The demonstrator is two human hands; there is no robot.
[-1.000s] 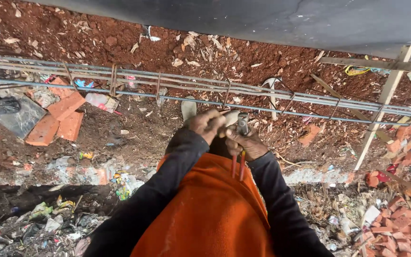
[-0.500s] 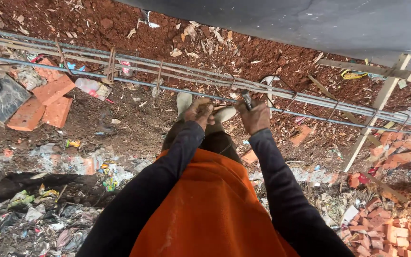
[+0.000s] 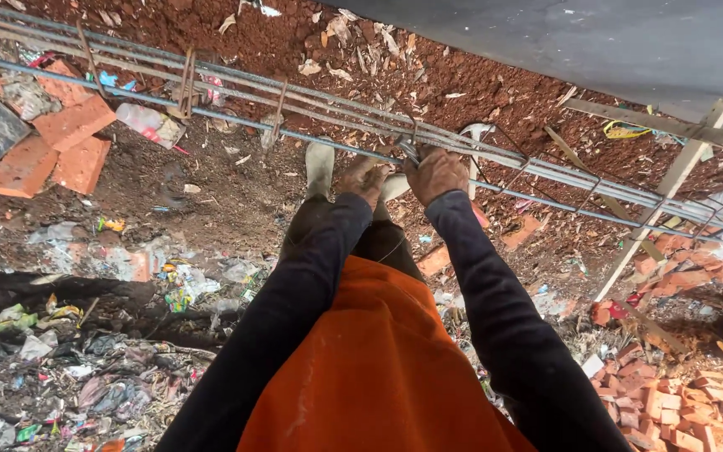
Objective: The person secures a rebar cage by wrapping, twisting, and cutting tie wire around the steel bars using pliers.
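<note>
Both hands meet at a long rebar cage [image 3: 546, 172] over red soil: right hand [image 3: 435, 173] clenched around a bar, left hand [image 3: 363, 177] curled just beside it, grip unclear.

Both hands [image 3: 402, 174] outstretched, fingers curled

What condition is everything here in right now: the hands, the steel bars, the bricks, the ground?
Left hand: closed on the steel bars.
Right hand: grip closed around a bar, at a small metal tool.
Steel bars: lying as a long bundle, ringed by wire ties.
Red bricks: loose, some broken.
Wooden post: leaning.
Ground: bare red soil, littered with leaves.
Rubbish: scattered in a heap.
</note>
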